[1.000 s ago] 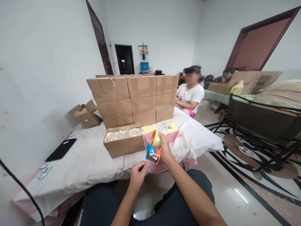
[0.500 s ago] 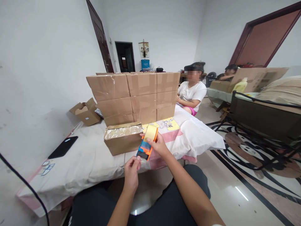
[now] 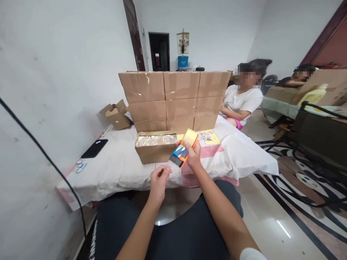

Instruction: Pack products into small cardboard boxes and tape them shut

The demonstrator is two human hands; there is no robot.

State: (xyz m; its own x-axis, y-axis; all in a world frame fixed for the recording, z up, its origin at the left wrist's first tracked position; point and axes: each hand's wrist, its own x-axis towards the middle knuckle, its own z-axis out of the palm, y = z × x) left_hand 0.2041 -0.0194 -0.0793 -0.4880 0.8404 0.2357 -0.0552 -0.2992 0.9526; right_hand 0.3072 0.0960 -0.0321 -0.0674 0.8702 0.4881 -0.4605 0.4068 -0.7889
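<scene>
My right hand [image 3: 193,153] grips an orange and blue tape dispenser [image 3: 180,155] carrying a wide roll of yellowish tape, held over the table just right of a small cardboard box [image 3: 154,154]. That box stands near the table's front edge, and shiny tape or film shows along its top. Lower and to the left, my left hand [image 3: 160,178] is closed with thumb and forefinger pinched together, apart from the dispenser. Whatever it may hold is too small to make out. Behind the small box rises a stack of taped cardboard boxes [image 3: 181,104].
On the cloth-covered table [image 3: 114,173] lie a black flat object [image 3: 94,148] and, farther back, an open cardboard box [image 3: 117,116]. A person in a white shirt [image 3: 241,103] sits beyond the stack. A black cable [image 3: 46,155] hangs at left. Another person [image 3: 291,80] is farther right.
My left hand has come away from the dispenser's lower end, opening a gap. The dispenser has tilted in my right hand. The view has swung left and down.
</scene>
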